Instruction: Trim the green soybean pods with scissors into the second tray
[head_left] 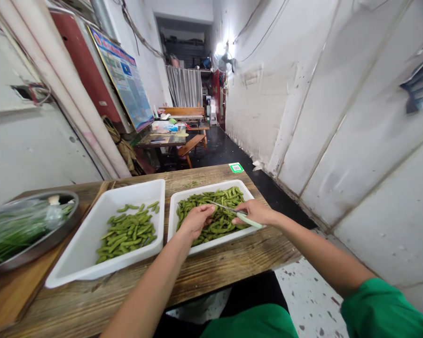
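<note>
My right hand (251, 212) grips a pair of scissors (248, 220) with pale green handles, over the right white tray (171, 217). The blades point left, their tips close to my left hand (198, 219). The left hand's fingers are pinched together at a green edamame pod, mostly hidden by the fingertips. Many edamame pods (225, 227) fill the right tray beneath both hands. To the left, a larger white tray (75, 234) holds a smaller heap of edamame pods (130, 234), with a few lying apart near its back.
A metal bowl (75, 213) with leafy greens in plastic stands at the far left on a wooden board (24, 286). A green QR-code card (236, 168) lies at the wooden table's (211, 272) back corner. Farther back are another table (162, 137) and benches (192, 144).
</note>
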Demonstrator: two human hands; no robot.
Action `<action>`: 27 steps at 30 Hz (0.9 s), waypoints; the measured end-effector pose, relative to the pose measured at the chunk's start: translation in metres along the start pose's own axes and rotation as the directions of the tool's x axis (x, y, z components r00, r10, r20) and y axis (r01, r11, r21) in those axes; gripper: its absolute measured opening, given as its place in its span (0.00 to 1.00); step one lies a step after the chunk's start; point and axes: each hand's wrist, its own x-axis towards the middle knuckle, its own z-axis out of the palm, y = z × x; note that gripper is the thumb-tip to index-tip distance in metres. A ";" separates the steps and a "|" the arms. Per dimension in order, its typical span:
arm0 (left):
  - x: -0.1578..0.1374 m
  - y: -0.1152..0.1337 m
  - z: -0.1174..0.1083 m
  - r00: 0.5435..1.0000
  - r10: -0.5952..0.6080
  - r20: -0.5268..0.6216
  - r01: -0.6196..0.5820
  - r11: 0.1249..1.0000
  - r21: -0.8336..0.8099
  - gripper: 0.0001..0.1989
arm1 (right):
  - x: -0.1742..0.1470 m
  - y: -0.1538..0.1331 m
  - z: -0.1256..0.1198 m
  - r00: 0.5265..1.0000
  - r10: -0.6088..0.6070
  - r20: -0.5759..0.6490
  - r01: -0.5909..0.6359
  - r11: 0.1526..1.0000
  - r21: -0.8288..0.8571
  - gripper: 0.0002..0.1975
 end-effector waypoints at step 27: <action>-0.006 0.006 0.004 0.983 -0.003 0.185 0.056 0.958 -0.282 0.01 | -0.007 -0.020 0.001 0.995 0.005 -0.100 -0.010 0.999 -0.050 0.21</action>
